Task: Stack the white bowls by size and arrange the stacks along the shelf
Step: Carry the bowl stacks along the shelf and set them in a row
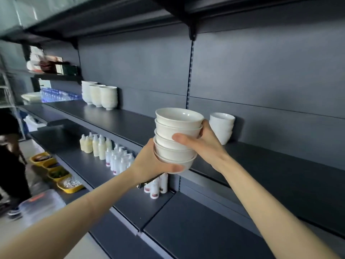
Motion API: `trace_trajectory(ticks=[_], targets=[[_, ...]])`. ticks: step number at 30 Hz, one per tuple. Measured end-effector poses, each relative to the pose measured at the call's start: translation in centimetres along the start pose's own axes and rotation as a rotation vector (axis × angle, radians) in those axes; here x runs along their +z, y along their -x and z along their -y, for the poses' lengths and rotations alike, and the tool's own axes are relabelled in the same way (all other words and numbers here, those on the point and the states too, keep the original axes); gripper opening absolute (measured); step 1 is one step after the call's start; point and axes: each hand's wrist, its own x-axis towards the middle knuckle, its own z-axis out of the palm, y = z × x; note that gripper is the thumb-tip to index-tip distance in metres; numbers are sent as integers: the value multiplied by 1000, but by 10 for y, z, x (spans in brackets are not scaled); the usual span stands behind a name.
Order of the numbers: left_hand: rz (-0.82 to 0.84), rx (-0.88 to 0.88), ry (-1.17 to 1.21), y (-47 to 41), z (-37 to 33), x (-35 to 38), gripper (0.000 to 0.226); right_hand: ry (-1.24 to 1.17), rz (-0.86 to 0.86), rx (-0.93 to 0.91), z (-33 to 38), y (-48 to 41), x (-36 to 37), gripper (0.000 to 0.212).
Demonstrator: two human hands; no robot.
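In the middle of the frame, a stack of five white bowls (177, 139) was held in the air in front of the dark grey shelf (115, 118), just above its front edge and tilted slightly to the left. The left hand (149, 163) cupped the bottom bowl from below and from the left, its thumb curled under the base. The right hand (205, 144) gripped the stack from the right, thumb laid across the front of the middle bowls and fingers (205, 122) wrapped round the far side near the top, so both hands were clenched on the bowls.

Just behind the right hand, a shorter stack of white bowls (222, 126) stood upright on the shelf against the back panel. Further along the same shelf, toward the upper left of the frame, three tall stacks of white bowls (99, 94) stood side by side, touching or nearly so.

On the lower shelf (74, 146), left of centre, pale yellow and white pump bottles (112, 152) stood in rows. At the lower left, a line of yellow trays (56, 171) held small items too blurred to name, and a clear lidded container (41, 202) sat below them
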Motion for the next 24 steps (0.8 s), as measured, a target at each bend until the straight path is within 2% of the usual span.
trace_trajectory(ticks=[3,11,17,24], targets=[[-40,-23,-4,3,27,-55,57,-17,35,-3,8,-25,56,102],[-122,-34,17,-24,91,-170,66,-77,128,-34,11,-116,175,91],[-165,-69,-36,-71,148,-248,51,-92,161,-61,-7,-208,255,93],[-149,-87,-15,-142,211,-332,47,-108,155,-58,-16,-313,324,92]])
